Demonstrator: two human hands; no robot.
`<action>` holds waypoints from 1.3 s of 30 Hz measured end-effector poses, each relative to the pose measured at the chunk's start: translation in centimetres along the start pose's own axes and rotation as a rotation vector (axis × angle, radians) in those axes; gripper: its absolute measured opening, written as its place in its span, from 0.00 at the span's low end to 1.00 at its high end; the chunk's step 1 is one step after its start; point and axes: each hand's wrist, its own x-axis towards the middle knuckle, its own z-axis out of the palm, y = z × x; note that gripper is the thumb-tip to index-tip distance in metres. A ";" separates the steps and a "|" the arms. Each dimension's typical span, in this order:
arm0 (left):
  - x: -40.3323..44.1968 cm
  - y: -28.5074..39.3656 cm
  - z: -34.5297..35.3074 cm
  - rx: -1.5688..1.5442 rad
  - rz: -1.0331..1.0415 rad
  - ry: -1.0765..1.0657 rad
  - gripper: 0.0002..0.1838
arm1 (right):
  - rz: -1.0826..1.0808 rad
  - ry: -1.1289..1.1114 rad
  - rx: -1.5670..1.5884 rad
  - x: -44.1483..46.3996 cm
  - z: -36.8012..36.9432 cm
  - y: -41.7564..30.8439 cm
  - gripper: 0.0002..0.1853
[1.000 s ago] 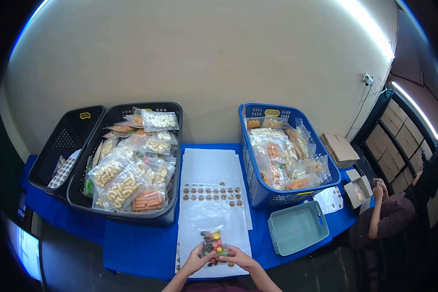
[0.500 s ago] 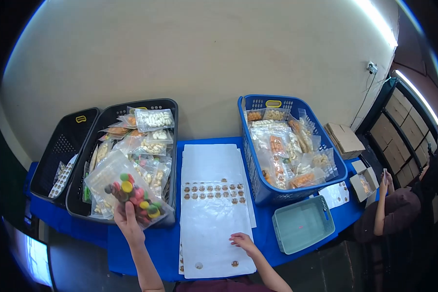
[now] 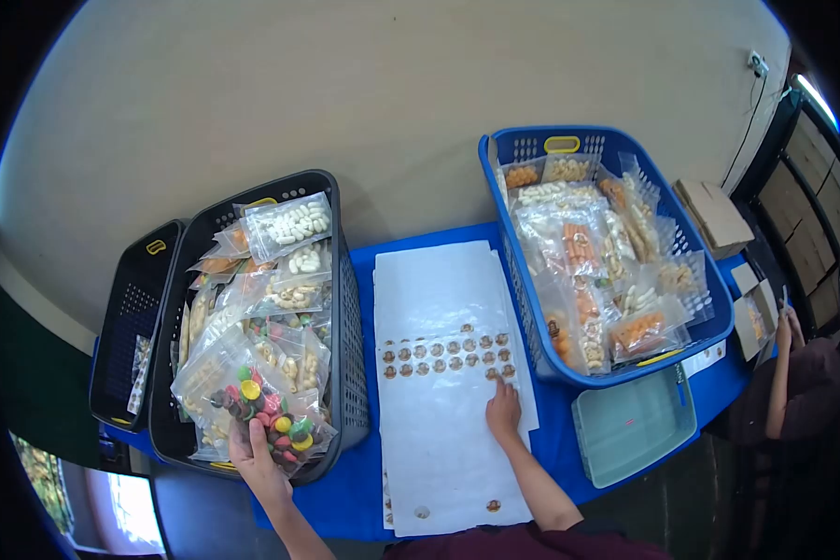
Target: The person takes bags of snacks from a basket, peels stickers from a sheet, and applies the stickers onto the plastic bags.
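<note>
My left hand (image 3: 259, 465) is closed on the lower edge of a clear plastic bag of colourful round candies (image 3: 269, 403); its thumb lies across the front. The bag is held over the black basket (image 3: 350, 373), tilted. My right hand (image 3: 504, 411) is over a white sticker sheet (image 3: 439, 448). Its index finger reaches to the end of the lower row of small round stickers (image 3: 436, 367), the other fingers partly curled. Whether a sticker has come loose under the fingertip I cannot tell.
Bags of snacks fill the black basket and a blue basket (image 3: 663, 362) at right. A smaller black basket (image 3: 121, 364) stands far left. Beyond the sheet's right side are a pale green tray (image 3: 625, 425) and cardboard boxes (image 3: 714, 217). Another person (image 3: 793, 387) is at the far right.
My right hand has moved up the sheet from its lower part to the sticker rows. The candy bag stays in my left hand. The camera view has shifted and tilted.
</note>
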 end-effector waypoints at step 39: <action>-1.0 0.2 -0.4 -0.055 0.181 0.069 0.16 | 0.210 -0.545 1.798 -4.3 -18.9 -7.1 0.06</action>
